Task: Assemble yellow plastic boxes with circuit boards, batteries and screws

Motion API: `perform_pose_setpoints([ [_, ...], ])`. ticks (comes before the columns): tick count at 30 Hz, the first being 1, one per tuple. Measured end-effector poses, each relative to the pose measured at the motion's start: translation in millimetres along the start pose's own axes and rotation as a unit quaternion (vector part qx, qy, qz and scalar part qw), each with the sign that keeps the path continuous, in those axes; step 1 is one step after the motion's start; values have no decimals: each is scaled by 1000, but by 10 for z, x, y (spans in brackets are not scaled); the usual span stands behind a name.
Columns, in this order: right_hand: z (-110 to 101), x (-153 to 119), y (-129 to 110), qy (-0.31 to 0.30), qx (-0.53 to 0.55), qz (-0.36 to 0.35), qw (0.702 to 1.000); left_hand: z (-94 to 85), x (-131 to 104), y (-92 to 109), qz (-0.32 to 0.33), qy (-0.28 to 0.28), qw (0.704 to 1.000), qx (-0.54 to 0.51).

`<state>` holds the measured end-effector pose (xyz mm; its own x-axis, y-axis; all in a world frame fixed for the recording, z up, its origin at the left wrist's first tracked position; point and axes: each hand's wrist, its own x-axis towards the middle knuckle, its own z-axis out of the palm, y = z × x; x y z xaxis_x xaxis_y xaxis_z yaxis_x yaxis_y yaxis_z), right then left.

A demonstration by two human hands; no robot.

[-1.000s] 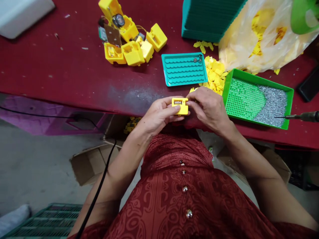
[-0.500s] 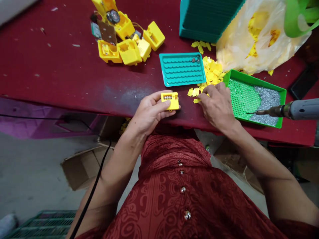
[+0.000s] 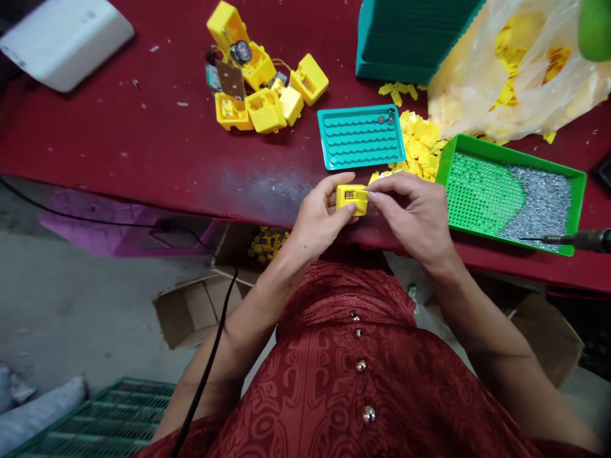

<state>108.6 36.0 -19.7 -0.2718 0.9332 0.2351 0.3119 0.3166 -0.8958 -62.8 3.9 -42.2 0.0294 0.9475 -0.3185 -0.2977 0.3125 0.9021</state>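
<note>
Over the table's front edge, my left hand (image 3: 319, 219) is closed around a small yellow plastic case (image 3: 352, 200) with a slot in its upper face and small metallic parts inside. My right hand (image 3: 414, 213) pinches a small yellow plastic cover (image 3: 363, 191) and holds it against the case, partly across the slot. Behind the hands lies a teal ribbed tray (image 3: 361, 138) with a few small round metal pieces in one corner. A pile of loose yellow covers (image 3: 422, 145) spreads between that tray and a green basket (image 3: 518, 149) partly filled with small silver screws (image 3: 541, 203).
An electric screwdriver (image 3: 592, 241) hangs over the basket at right. Stacked teal trays (image 3: 410, 41) and a plastic bag (image 3: 534, 76) stand behind. Several yellow housings (image 3: 265, 111) and a white device (image 3: 69, 41) sit left. A black cable (image 3: 214, 346) crosses my left arm.
My right hand has lifted a yellow cover from beside the pile and brought it left onto the case. The view has shifted, showing more of the left side.
</note>
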Motion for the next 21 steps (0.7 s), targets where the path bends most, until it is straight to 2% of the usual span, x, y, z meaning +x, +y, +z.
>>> perform_pose_setpoints([
  [5,56,15,49,-11,25,71,997,19,-1,-32,14,-17,999,44],
  [16,-109,197,10,-105,106,163,975,-28,15,-19,19,-62,991,117],
  [19,-111,208,-5,-107,107,183,971,-18,23,-51,25,-66,989,127],
  [21,-90,189,3,-94,95,176,975,-8,24,-82,53,-49,984,164],
])
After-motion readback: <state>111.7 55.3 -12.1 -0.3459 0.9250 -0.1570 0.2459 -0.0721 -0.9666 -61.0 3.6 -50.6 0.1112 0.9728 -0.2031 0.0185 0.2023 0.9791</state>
